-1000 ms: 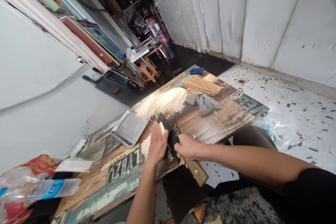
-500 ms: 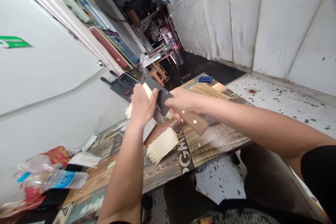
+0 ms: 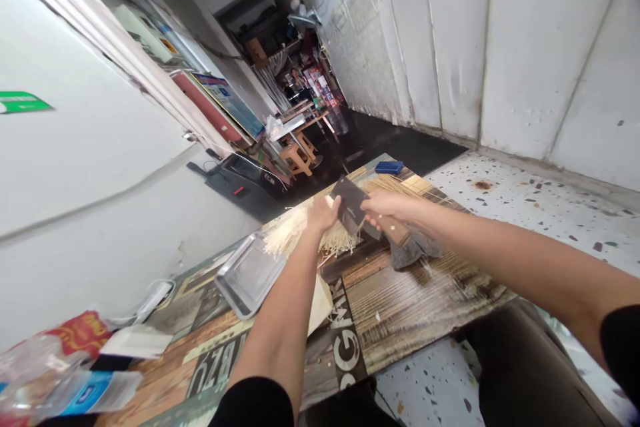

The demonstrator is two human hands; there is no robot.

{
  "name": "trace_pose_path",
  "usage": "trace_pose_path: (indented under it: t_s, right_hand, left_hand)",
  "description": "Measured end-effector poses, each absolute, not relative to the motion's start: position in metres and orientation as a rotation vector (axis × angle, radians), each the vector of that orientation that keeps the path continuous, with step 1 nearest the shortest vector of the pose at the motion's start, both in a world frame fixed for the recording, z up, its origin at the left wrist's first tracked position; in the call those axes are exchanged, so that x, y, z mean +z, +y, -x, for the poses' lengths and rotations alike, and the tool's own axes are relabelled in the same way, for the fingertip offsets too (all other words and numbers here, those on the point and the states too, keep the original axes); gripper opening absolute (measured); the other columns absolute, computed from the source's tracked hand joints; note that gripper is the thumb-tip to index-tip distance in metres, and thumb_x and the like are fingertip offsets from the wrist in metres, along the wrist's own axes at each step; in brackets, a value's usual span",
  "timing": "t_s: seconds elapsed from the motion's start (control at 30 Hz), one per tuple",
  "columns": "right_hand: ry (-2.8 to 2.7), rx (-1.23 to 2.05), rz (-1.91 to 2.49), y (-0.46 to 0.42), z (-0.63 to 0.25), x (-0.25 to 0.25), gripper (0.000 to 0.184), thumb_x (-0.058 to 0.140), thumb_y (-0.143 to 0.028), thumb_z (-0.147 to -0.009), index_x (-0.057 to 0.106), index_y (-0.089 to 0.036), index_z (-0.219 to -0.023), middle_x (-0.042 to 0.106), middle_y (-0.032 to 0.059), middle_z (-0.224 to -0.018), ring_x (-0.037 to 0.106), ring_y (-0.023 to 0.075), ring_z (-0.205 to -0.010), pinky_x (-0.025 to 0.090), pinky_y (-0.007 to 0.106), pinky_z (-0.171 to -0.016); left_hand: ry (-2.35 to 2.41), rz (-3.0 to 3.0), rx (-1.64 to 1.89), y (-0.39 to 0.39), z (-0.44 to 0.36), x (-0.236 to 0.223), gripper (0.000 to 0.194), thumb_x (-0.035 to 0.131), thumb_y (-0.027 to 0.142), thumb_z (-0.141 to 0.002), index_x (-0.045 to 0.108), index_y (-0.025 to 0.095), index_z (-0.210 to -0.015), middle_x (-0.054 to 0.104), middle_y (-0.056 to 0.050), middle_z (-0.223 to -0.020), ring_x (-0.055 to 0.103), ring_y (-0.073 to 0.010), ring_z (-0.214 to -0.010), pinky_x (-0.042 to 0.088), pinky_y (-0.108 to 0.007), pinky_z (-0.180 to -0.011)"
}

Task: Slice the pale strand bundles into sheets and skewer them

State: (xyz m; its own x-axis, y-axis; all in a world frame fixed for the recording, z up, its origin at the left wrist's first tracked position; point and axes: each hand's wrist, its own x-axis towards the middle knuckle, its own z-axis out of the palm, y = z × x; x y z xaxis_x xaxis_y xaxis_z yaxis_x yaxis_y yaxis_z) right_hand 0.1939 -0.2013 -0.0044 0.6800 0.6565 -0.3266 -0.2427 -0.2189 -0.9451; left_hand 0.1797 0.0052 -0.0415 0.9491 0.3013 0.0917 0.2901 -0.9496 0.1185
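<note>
A cleaver [image 3: 351, 203] with a dark blade and a wooden handle is gripped in my right hand [image 3: 387, 207]. Its blade stands tilted over the table beside my left hand [image 3: 323, 215]. The fingers of that hand are partly hidden, closed around a pale bunch next to the blade, with the thumb by the blade's edge. Thin cream-white strands that look like enoki mushrooms [image 3: 285, 232] lie spread beneath and around the left hand. Another pale bunch [image 3: 320, 303] rests nearer to me, partly covered by my left forearm.
A metal tray [image 3: 245, 277] sits left of the mushrooms. Bamboo skewers [image 3: 387, 185] and a blue box [image 3: 389, 167] are at the far end. A grey cloth [image 3: 410, 252] lies below my right wrist. Plastic bottle [image 3: 95, 392] and red packet [image 3: 83, 333] are at the left.
Both hands and the cleaver have shifted right and lower, toward the table. The bunch in my left hand has come down among the strands. The tray and grey cloth show more.
</note>
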Motion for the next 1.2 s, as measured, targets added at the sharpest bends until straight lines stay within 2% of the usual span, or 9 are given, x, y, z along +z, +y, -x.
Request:
trace_pose_path:
  t_s: [0.1, 0.23, 0.33, 0.5, 0.77, 0.87, 0.97, 1.07, 1.2]
  right_hand:
    - [-0.308, 0.694, 1.643, -0.239, -0.190, 0.004, 0.017, 0.048, -0.011, -0.083, 0.042, -0.021, -0.071, 0.046, -0.0051, -0.044, 0.044, 0.0097, -0.034, 0.039, 0.020, -0.034]
    - [-0.323, 0.632, 1.595, -0.292, -0.161, 0.000, 0.019, 0.048, -0.015, -0.084, 0.040, -0.022, -0.068, 0.046, -0.0042, -0.047, 0.044, 0.0095, -0.034, 0.040, 0.022, -0.033]
    - [-0.328, 0.771, 1.486, -0.319, -0.128, -0.018, 0.019, 0.051, -0.023, -0.084, 0.041, -0.021, -0.068, 0.049, -0.0034, -0.052, 0.043, 0.0084, -0.035, 0.042, 0.023, -0.033]
    - [-0.295, 0.972, 1.397, -0.322, -0.074, -0.048, 0.018, 0.051, -0.031, -0.084, 0.040, -0.021, -0.073, 0.050, -0.0051, -0.056, 0.045, 0.0075, -0.036, 0.043, 0.021, -0.034]
    - [-0.264, 0.972, 1.354, -0.284, -0.014, -0.072, 0.016, 0.047, -0.032, -0.082, 0.035, -0.023, -0.077, 0.047, -0.0096, -0.052, 0.044, 0.0075, -0.032, 0.040, 0.019, -0.031]
    - [-0.251, 0.985, 1.338, -0.282, -0.003, -0.082, 0.019, 0.048, -0.035, -0.081, 0.034, -0.023, -0.076, 0.047, -0.0098, -0.052, 0.043, 0.0074, -0.031, 0.040, 0.019, -0.031]
    - [-0.231, 1.012, 1.325, -0.283, 0.002, -0.089, 0.021, 0.048, -0.037, -0.082, 0.034, -0.023, -0.076, 0.047, -0.0099, -0.052, 0.043, 0.0073, -0.030, 0.038, 0.019, -0.030]
    - [-0.215, 1.024, 1.302, -0.284, 0.003, -0.094, 0.020, 0.048, -0.037, -0.082, 0.034, -0.023, -0.076, 0.047, -0.0100, -0.053, 0.044, 0.0077, -0.031, 0.039, 0.020, -0.030]
    - [-0.257, 1.000, 1.301, -0.283, 0.004, -0.097, 0.019, 0.047, -0.036, -0.083, 0.035, -0.023, -0.076, 0.046, -0.0103, -0.050, 0.044, 0.0080, -0.031, 0.038, 0.019, -0.030]
  left_hand:
    - [0.575, -2.999, 0.163, -0.001, -0.178, -0.034, 0.071, 0.026, 0.054, -0.093, 0.032, 0.000, -0.138, 0.031, -0.029, -0.146, 0.026, -0.0362, -0.139, 0.017, -0.056, -0.110]
    - [0.380, -3.074, 0.370, -0.002, -0.123, -0.005, 0.075, 0.025, 0.058, -0.092, 0.014, 0.011, -0.149, 0.011, -0.014, -0.157, 0.004, -0.0263, -0.145, 0.001, -0.049, -0.116]
    - [0.126, -3.070, -0.008, 0.007, -0.049, -0.001, 0.096, 0.043, 0.073, -0.078, 0.013, 0.017, -0.150, 0.016, -0.013, -0.156, 0.018, -0.0278, -0.143, 0.018, -0.043, -0.115]
    - [0.243, -3.084, -0.187, 0.015, 0.038, -0.041, 0.123, 0.063, 0.076, -0.058, 0.012, 0.010, -0.149, 0.020, -0.022, -0.153, 0.020, -0.0369, -0.141, 0.022, -0.051, -0.113]
    - [0.038, -2.980, 0.050, -0.010, 0.037, -0.060, 0.090, 0.067, 0.043, -0.070, 0.024, 0.022, -0.146, 0.040, -0.011, -0.146, 0.038, -0.0298, -0.133, 0.030, -0.044, -0.112]
    - [0.081, -2.993, -0.028, -0.019, 0.037, -0.060, 0.097, 0.065, 0.045, -0.069, 0.017, 0.017, -0.149, 0.030, -0.014, -0.151, 0.029, -0.0331, -0.138, 0.024, -0.048, -0.114]
    - [0.133, -3.051, -0.058, -0.027, 0.047, -0.061, 0.101, 0.061, 0.044, -0.073, 0.006, 0.010, -0.150, 0.009, -0.018, -0.157, 0.008, -0.0350, -0.143, 0.009, -0.054, -0.116]
    - [0.192, -2.993, -0.008, -0.038, 0.059, -0.065, 0.081, 0.042, 0.043, -0.090, -0.004, 0.014, -0.150, -0.003, -0.012, -0.158, -0.002, -0.0271, -0.144, 0.005, -0.051, -0.117]
    - [0.301, -2.915, 0.085, -0.051, 0.065, -0.080, 0.064, 0.023, 0.041, -0.098, -0.004, 0.019, -0.151, 0.000, -0.008, -0.159, -0.002, -0.0216, -0.145, 0.008, -0.047, -0.118]
